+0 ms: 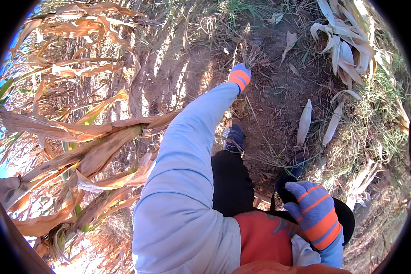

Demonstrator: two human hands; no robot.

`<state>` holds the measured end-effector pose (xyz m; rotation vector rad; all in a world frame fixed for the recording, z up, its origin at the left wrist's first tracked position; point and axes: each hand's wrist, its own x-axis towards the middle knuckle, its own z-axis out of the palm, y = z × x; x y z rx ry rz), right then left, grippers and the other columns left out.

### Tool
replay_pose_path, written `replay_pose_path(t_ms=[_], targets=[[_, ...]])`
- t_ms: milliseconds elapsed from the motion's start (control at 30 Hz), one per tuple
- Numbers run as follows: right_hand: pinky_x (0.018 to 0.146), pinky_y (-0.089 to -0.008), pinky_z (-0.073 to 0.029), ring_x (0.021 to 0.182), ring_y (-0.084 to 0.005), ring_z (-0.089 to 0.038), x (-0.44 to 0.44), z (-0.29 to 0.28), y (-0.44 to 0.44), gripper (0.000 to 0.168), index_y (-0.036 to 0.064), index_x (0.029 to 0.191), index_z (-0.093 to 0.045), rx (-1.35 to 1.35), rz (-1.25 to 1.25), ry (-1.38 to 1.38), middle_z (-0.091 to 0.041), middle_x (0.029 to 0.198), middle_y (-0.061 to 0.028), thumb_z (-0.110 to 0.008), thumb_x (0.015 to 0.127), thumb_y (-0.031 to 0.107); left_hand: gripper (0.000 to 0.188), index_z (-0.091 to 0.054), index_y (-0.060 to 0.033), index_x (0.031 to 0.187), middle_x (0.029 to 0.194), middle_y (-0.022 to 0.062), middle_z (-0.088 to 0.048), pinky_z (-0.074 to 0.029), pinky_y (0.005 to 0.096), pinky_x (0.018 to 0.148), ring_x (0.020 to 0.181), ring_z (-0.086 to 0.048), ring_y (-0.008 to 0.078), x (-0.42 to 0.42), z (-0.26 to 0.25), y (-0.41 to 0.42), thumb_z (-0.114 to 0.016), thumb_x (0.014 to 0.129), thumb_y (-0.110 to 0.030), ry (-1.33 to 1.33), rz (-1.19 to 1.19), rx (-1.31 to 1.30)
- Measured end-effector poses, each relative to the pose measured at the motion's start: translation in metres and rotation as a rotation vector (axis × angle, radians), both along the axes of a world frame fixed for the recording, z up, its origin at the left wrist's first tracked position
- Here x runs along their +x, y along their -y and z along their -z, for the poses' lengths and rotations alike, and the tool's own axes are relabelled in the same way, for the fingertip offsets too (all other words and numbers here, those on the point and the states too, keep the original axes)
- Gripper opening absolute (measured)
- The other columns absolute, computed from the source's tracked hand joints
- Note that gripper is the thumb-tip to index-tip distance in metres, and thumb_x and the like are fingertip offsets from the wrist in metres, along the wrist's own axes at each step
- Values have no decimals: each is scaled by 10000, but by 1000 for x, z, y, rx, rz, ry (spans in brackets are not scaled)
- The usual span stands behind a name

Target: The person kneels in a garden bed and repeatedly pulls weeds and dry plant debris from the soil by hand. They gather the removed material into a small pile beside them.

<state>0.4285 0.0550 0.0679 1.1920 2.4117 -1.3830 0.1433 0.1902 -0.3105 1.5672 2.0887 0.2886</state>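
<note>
My left hand (240, 76), in a blue and orange striped knit glove, reaches out to a tuft of dry grass and roots (257, 58) low over the soil. Its fingers look curled at the base of the stems, but the grip itself is too small to make out. Close to my body, my right hand (311, 212) wears a matching glove with its fingers bent, above my dark trouser leg; nothing can be seen in it. Two pale corn husks (304, 122) lie on the ground beyond my feet.
Dry corn stalks with brown leaves (89, 130) crowd the left side. A heap of pale husks (346, 48) lies at the upper right, beside green and dry grass (366, 116). Bare soil (270, 99) runs between them. My shoe (233, 136) stands on it.
</note>
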Motion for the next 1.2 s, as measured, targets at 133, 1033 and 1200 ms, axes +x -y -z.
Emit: replay_pose_path(t_ms=[133, 1033, 1200], targets=[[646, -359, -409, 730, -273, -522, -11, 4, -1, 352, 69, 976, -517, 58, -5, -78, -547, 817, -92, -621, 650, 155, 156, -607, -61, 768, 773, 165, -603, -453, 399, 641, 743, -573, 339, 19, -26, -3, -513, 729, -180, -59, 112, 9], [533, -295, -411, 589, -178, -536, -130, 49, -60, 456, 263, 1174, -450, 639, -444, -78, -483, 615, -27, -467, 748, 103, 194, -636, -40, 838, 850, 157, -615, -468, 369, 678, 812, -594, 306, 38, -32, 5, -503, 723, -123, -221, 431, -362], [559, -319, -411, 633, -213, -555, -113, 77, -81, 336, 163, 1055, -522, 684, -278, 249, -515, 657, -41, -503, 722, 121, 201, -637, -40, 852, 863, 155, -615, -468, 368, 685, 822, -592, 306, 15, -16, 16, -507, 723, -124, -234, 345, -436]])
